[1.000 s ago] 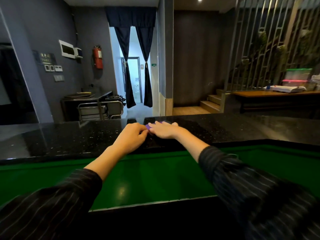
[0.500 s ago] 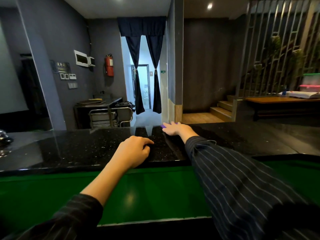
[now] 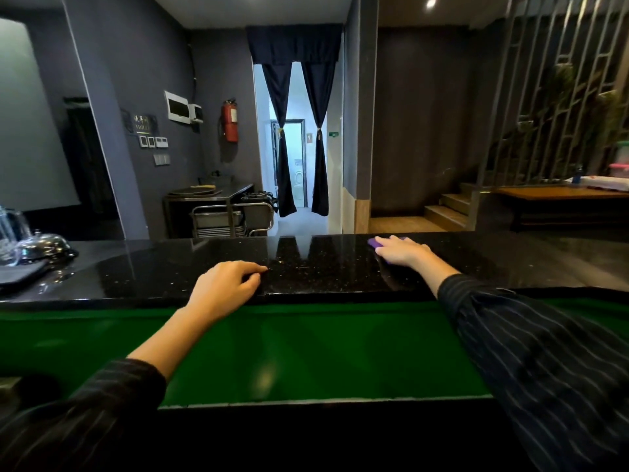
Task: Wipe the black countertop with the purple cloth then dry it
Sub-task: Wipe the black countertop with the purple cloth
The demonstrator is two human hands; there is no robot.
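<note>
Head view, only view available. Glossy black speckled stone countertop [image 3: 323, 270] runs across the frame, a green lower ledge [image 3: 306, 352] below its near edge. Right hand [image 3: 403, 249], striped dark sleeve, lies flat with fingers spread, pressing the small purple cloth [image 3: 375, 242] onto the countertop near its far edge, right of centre; only a corner of the cloth shows past the fingertips, the rest is hidden under the palm. Left hand [image 3: 226, 287] holds nothing: loosely curled, fingertips on the stone at the near edge, apparently bracing. Far left on the counter: a domed metal lid [image 3: 44, 245] beside clear glassware [image 3: 10, 233], well apart from both hands. Judgement: wet-wipe stage in hand, drying not begun. To do it well: keep the palm flat for even pressure, overlap strokes from far edge to near, stop short of the glassware, and check the reflections for streaks.
</note>
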